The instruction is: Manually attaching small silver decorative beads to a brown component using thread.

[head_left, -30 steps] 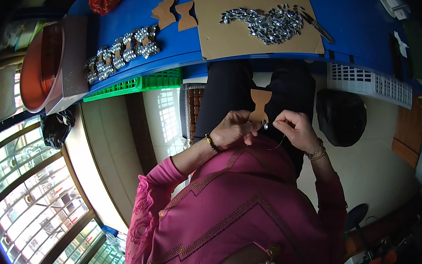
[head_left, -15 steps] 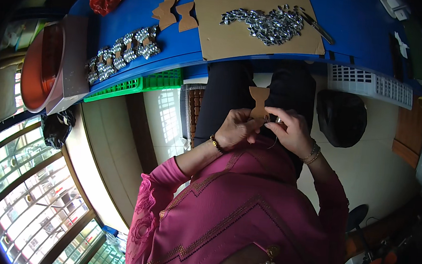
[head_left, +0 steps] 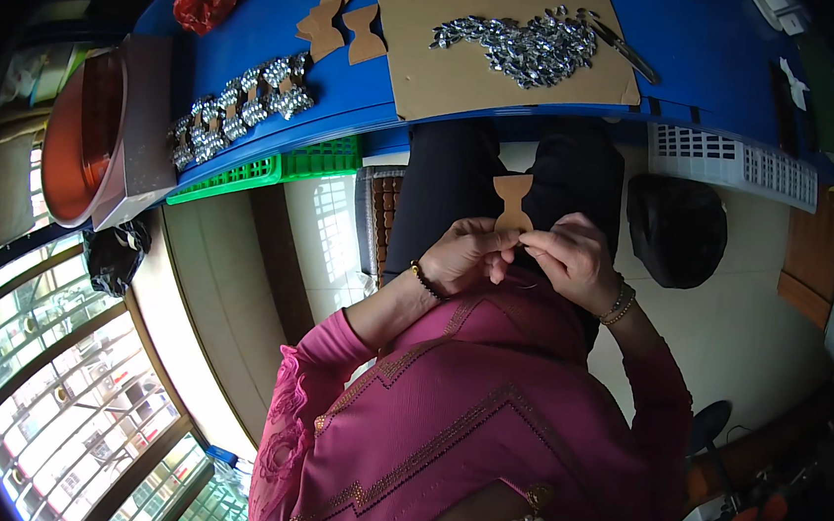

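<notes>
Bow-shaped card (head_left: 513,204) is staying pinched in the left hand (head_left: 463,255); the right hand (head_left: 580,263), contents unclear, is now pinching alongside, concentrating work there.

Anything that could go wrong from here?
- The left hand grips the brown bow-shaped cutout only by its lower end, above the lap; it could bend or slip.
- The right hand crowds that same end and the fingers cover it, so a misplacement there might go unseen.
- The silver stones lie in a loose pile on flat cardboard; a bump could scatter them.
</notes>
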The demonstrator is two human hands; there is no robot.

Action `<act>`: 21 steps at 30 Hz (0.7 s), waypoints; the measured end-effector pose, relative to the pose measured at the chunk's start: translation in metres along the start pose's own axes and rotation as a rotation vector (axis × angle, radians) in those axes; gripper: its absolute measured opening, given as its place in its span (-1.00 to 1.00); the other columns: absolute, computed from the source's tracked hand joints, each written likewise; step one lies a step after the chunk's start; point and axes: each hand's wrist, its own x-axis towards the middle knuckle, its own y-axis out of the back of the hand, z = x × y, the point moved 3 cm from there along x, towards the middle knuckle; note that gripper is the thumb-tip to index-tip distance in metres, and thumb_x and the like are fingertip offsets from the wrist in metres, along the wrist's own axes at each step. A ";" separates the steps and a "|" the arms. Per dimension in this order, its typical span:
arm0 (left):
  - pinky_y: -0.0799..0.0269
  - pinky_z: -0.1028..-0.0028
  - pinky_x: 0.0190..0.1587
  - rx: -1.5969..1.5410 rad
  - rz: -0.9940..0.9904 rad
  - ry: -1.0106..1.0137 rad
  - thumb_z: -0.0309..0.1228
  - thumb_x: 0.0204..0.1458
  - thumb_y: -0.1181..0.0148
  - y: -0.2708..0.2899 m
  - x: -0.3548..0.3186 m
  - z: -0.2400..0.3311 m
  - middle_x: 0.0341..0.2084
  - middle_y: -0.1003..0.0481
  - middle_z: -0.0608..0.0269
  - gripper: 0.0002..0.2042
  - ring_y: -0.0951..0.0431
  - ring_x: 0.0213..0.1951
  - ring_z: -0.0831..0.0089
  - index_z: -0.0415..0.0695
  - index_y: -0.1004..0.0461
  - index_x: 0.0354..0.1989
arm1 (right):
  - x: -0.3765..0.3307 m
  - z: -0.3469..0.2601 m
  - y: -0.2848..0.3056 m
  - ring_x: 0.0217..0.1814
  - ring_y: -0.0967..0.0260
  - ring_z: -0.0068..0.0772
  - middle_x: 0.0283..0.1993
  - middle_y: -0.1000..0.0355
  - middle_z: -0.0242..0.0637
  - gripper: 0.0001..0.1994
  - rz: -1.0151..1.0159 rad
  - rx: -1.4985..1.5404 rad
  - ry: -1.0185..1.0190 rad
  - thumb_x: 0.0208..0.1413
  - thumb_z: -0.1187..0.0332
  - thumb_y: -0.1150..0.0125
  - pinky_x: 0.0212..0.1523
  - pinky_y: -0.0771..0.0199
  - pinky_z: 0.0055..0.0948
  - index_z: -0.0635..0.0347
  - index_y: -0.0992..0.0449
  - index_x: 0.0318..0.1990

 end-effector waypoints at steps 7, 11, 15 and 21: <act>-0.34 0.58 -0.66 0.006 -0.011 0.054 -0.45 -0.04 -0.15 0.000 0.000 -0.004 -0.66 -0.42 0.25 -0.90 -0.40 -0.72 0.55 -0.20 -0.41 -0.47 | -0.001 0.000 0.003 -0.59 -0.25 -0.47 -0.69 -0.17 -0.46 -0.87 -0.099 -0.119 0.143 -0.22 0.54 -0.15 -0.32 -0.30 -0.50 0.07 -0.48 -0.46; -0.34 0.60 -0.65 0.032 -0.028 0.036 -0.46 -0.04 -0.14 0.000 -0.001 -0.004 -0.65 -0.43 0.25 -0.91 -0.40 -0.71 0.55 -0.21 -0.41 -0.47 | -0.005 0.000 0.002 -0.60 -0.21 -0.44 -0.70 -0.16 -0.43 -0.87 -0.155 -0.090 0.172 -0.24 0.52 -0.24 -0.34 -0.31 -0.47 0.10 -0.50 -0.46; -0.35 0.62 -0.65 0.129 -0.008 -0.037 -0.48 -0.04 -0.14 -0.002 0.000 -0.004 -0.65 -0.43 0.24 -0.92 -0.42 -0.70 0.55 -0.22 -0.41 -0.47 | -0.008 0.001 -0.001 -0.60 -0.22 -0.45 -0.69 -0.18 -0.44 -0.88 -0.153 -0.094 0.141 -0.24 0.51 -0.25 -0.35 -0.31 -0.47 0.10 -0.49 -0.46; -0.33 0.65 -0.66 0.117 -0.032 -0.088 -0.47 -0.02 -0.12 -0.004 -0.001 -0.002 -0.64 -0.43 0.25 -0.91 -0.42 -0.70 0.55 -0.24 -0.41 -0.43 | -0.012 -0.001 0.001 -0.57 -0.30 -0.44 -0.62 -0.29 -0.42 -0.92 -0.042 0.062 -0.051 -0.15 0.50 -0.16 -0.35 -0.29 -0.50 0.11 -0.45 -0.44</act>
